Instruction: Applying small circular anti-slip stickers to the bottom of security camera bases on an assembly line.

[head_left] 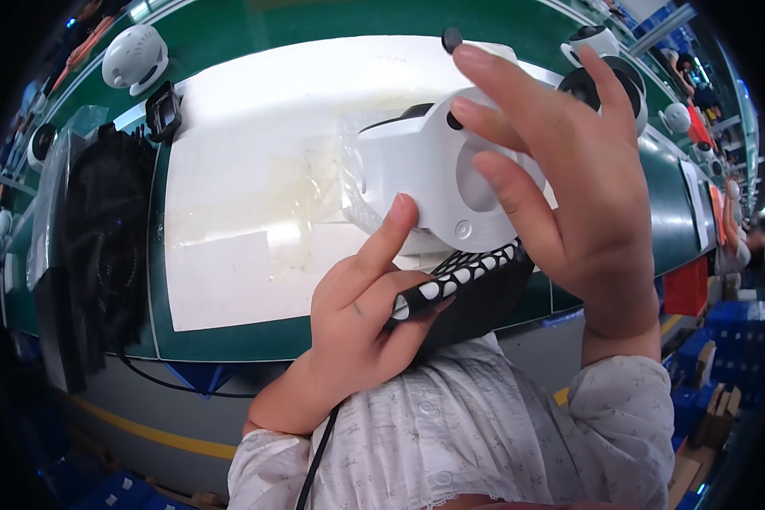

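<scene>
A rounded white plastic housing, perhaps a camera body, lies on its side on a white sheet, partly wrapped in clear film. My left hand grips a curled black strip with white round spots, its index fingertip against the housing's lower edge. Above the housing, my right hand has its fingers spread. One small black round pad is at its index fingertip. Another black round pad shows at the middle fingertip, over the housing; whether it is stuck down I cannot tell.
Green bench surface surrounds the sheet. More white rounded devices stand at the back left and back right. On the left lie a black square frame and a dark bundle. Blue bins stand at the lower right.
</scene>
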Motion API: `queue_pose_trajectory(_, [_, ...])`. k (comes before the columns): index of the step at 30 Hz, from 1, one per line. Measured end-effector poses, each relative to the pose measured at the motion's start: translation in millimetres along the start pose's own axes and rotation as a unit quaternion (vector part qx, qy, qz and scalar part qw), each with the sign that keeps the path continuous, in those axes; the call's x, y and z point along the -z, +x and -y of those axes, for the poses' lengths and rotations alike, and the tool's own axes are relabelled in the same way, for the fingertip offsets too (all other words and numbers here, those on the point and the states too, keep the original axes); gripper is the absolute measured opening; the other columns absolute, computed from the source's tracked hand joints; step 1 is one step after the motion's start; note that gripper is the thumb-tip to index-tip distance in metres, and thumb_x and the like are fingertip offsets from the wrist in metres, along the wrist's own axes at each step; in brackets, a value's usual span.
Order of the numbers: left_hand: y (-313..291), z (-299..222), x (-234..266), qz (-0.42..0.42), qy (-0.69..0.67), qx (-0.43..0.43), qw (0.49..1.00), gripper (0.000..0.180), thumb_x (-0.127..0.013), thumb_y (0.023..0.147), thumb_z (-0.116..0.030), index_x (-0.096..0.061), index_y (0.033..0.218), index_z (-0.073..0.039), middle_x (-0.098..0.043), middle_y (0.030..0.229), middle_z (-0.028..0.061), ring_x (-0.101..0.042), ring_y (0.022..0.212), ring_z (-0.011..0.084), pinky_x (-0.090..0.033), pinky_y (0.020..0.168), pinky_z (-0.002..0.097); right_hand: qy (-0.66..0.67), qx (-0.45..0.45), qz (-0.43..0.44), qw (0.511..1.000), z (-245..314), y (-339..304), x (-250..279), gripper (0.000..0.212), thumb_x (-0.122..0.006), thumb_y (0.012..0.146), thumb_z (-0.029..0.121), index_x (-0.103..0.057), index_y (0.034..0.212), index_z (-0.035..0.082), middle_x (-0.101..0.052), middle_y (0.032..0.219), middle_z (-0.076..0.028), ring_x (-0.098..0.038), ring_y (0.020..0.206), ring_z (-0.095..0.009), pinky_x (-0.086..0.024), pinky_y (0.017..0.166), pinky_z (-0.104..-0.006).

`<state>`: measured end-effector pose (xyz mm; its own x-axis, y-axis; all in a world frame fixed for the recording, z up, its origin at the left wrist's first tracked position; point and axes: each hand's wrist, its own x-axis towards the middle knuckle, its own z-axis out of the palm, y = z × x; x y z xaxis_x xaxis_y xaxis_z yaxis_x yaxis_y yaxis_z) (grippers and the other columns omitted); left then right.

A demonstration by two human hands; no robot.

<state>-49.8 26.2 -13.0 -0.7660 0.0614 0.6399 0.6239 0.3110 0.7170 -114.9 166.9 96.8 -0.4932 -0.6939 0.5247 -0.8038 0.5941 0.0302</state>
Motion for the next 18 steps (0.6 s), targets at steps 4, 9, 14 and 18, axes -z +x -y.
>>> queue_pose_trajectory(4, [0, 0, 0, -0.005, 0.005, -0.001, 1.000, 0.022, -0.064, 0.059, 0.006, -0.050, 0.076, 0.006, -0.037, 0.121, 0.0327, -0.057, 0.063, 0.0170, -0.045, 0.058, 0.0241, 0.048, -0.018, -0.048, 0.998, -15, -12, 1, 0.018, -0.059, 0.074, 0.008, -0.056, 0.092, 0.006, -0.053, 0.112, -0.011, -0.048, 0.108, -0.027, -0.020, 0.098, -0.0426])
queue_pose_trajectory(9, [4, -1, -2, -0.010, 0.015, -0.018, 1.000, 0.022, -0.065, 0.059, 0.005, -0.048, 0.073, 0.005, -0.037, 0.120, 0.0327, -0.056, 0.063, 0.0170, -0.044, 0.059, 0.0236, 0.177, -0.059, -0.008, 0.982, -16, -33, -15, 0.004, -0.056, 0.072, 0.006, -0.054, 0.076, 0.006, -0.042, 0.123, -0.013, -0.022, 0.126, -0.033, -0.022, 0.098, -0.0391])
queue_pose_trajectory(14, [3, -5, -2, -0.033, -0.030, 0.029, 0.999, 0.020, -0.065, 0.061, 0.002, -0.060, 0.079, 0.006, -0.041, 0.122, 0.0232, -0.059, 0.089, 0.0308, -0.046, 0.074, 0.0288, 0.194, -0.089, 0.028, 0.976, -2, -35, -14, 0.003, -0.055, 0.071, 0.007, -0.054, 0.069, 0.006, -0.045, 0.121, -0.012, -0.026, 0.124, -0.032, -0.020, 0.097, -0.0405])
queue_pose_trajectory(18, [2, -4, -3, -0.027, -0.019, 0.034, 0.999, 0.020, -0.065, 0.061, 0.002, -0.059, 0.080, 0.006, -0.041, 0.122, 0.0231, -0.058, 0.091, 0.0302, -0.046, 0.074, 0.0289, -0.014, -0.040, 0.054, 0.998, 8, -39, 1, 0.010, -0.055, 0.075, 0.019, -0.059, 0.076, 0.009, -0.050, 0.117, -0.007, -0.035, 0.119, -0.029, -0.012, 0.098, -0.0450])
